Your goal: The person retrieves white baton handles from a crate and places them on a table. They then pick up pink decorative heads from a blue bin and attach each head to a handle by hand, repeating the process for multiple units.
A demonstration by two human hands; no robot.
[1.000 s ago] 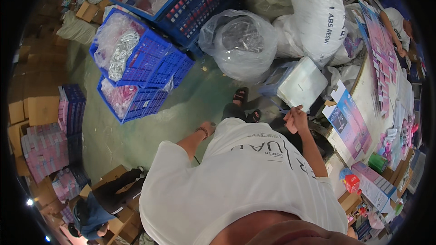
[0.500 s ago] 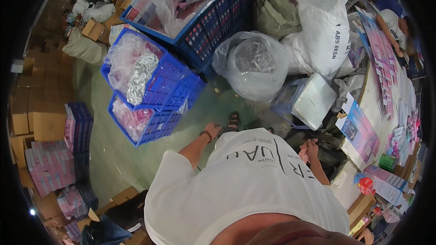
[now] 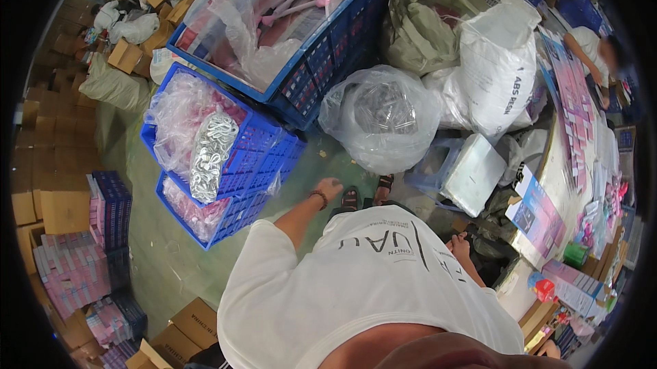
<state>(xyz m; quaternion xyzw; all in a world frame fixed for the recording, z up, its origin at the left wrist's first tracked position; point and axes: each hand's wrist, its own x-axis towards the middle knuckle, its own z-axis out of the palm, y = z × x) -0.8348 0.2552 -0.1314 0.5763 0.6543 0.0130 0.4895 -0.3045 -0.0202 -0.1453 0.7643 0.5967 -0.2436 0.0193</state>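
My left hand (image 3: 329, 189), with a dark bracelet at the wrist, hangs over the green floor just right of the stacked blue crates (image 3: 254, 164). Its fingers are loosely apart with nothing seen in them. Close to my right side, my right hand (image 3: 459, 243) is partly hidden by my white shirt; its fingers look bent, but whether they hold anything is unclear. The top crate carries clear plastic wrap (image 3: 179, 119) and a bundle of silvery cords (image 3: 213, 157). Ahead of my sandalled feet (image 3: 350, 198) stands a clear plastic bag (image 3: 383, 119) of transparent pieces.
A large blue crate (image 3: 321, 44) with pink-ended sticks stands ahead, beside an olive sack (image 3: 428, 27) and a white sack (image 3: 496, 68). A stool (image 3: 472, 174) and a worktable (image 3: 530, 232) flank my right. Cartons (image 3: 65, 215) line the left; another person (image 3: 588, 54) sits far right.
Both sandals now show, where one was mostly hidden. My left hand has swung forward a little, and my right hand has drawn back toward my body. The crates sit lower and farther left.
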